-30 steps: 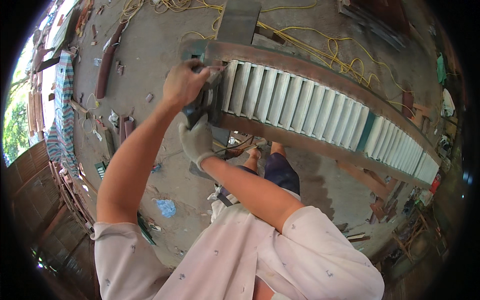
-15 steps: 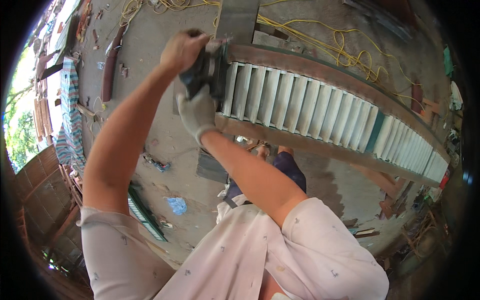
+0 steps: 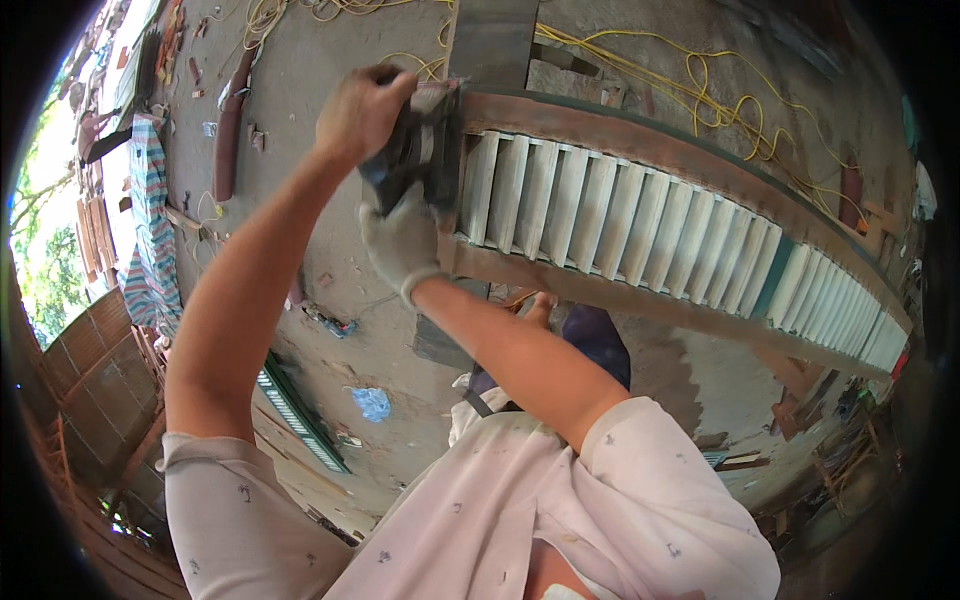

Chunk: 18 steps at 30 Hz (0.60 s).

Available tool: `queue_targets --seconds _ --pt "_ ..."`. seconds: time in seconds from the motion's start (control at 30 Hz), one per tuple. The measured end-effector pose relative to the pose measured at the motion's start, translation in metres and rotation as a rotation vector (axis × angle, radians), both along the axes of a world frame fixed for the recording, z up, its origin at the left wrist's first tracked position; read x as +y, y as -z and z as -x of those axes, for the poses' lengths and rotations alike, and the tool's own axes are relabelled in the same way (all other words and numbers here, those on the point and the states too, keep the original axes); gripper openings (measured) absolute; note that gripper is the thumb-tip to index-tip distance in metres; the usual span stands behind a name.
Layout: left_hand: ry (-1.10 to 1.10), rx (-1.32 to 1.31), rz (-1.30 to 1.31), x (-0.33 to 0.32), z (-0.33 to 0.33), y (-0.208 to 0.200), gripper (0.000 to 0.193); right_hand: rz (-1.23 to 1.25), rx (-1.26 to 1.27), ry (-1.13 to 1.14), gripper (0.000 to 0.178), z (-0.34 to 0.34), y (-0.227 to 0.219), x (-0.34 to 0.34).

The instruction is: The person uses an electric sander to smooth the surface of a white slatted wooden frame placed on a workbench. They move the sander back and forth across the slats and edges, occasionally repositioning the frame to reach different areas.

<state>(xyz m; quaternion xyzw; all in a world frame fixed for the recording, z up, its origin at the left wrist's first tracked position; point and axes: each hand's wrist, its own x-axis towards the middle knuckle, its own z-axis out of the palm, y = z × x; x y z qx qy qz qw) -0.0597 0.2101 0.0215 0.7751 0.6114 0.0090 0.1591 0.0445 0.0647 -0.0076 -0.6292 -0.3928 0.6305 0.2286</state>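
A dark, boxy belt sander [image 3: 430, 150] rests across the left end of a long louvered shutter [image 3: 590, 132]. My bare left hand [image 3: 362, 115] is closed round the sander's far, left part. Over its near end my right hand [image 3: 402, 240], in a pale glove, is closed on the body; the fingertips are partly hidden. The shutter has a brown worn frame, pale slats [image 3: 572, 200] and a green crossbar [image 3: 776, 272]. The sander's underside is hidden.
Yellow cable [image 3: 690, 95] lies tangled on the floor beyond the shutter. A dark board [image 3: 490, 45] extends from its far left end. Near my left elbow are a green louvered panel [image 3: 300, 420], a blue plastic bag [image 3: 371, 403] and a small tool [image 3: 330, 322].
The whole view has shifted slightly, so the shutter appears farther right and lower. Both hands stay on the sander at the shutter's left end.
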Motion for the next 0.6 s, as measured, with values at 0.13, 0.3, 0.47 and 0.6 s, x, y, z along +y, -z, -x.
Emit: queue_targets --seconds 0.13,0.3,0.47,0.6 --pt "-0.300 -0.139 0.060 0.055 0.000 0.003 0.046 -0.099 0.029 0.023 0.056 -0.002 0.001 0.053" --pt "-0.408 -0.123 0.104 0.052 -0.002 0.005 0.040 -0.055 0.002 -0.042 0.058 -0.016 -0.007 0.051" --pt "-0.025 0.072 -0.069 0.044 0.006 0.016 0.031 -0.058 0.007 -0.034 0.062 -0.022 -0.007 0.038" --pt "0.037 0.207 -0.087 0.065 -0.018 0.011 0.030 -0.007 0.042 0.037 0.064 -0.023 0.009 0.064"
